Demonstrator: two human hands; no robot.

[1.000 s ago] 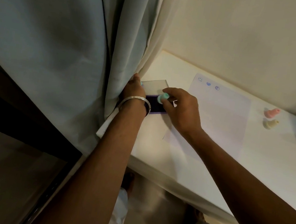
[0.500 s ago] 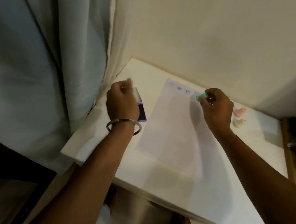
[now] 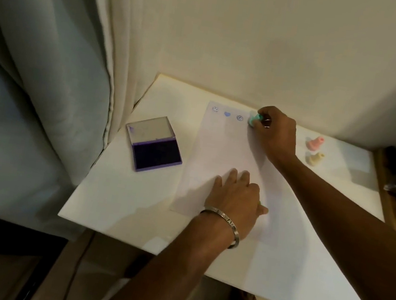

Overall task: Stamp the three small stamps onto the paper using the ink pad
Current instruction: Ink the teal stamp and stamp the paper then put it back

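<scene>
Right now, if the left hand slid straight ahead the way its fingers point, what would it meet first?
Only bare paper at first. The left hand lies flat on it, fingers pointing up the sheet. Further along, probably the right hand pressing the green stamp, though the line may pass just left of it.

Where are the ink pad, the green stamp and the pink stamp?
ink pad [image 3: 157, 155]: head view, on the dark inked surface.
green stamp [image 3: 253, 120]: head view, on its body beside the fingers.
pink stamp [image 3: 315, 143]: head view, on its body.

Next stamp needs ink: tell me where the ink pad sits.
In the head view, the ink pad lies open on the table's left part, between the curtain and the paper's left edge.
</scene>
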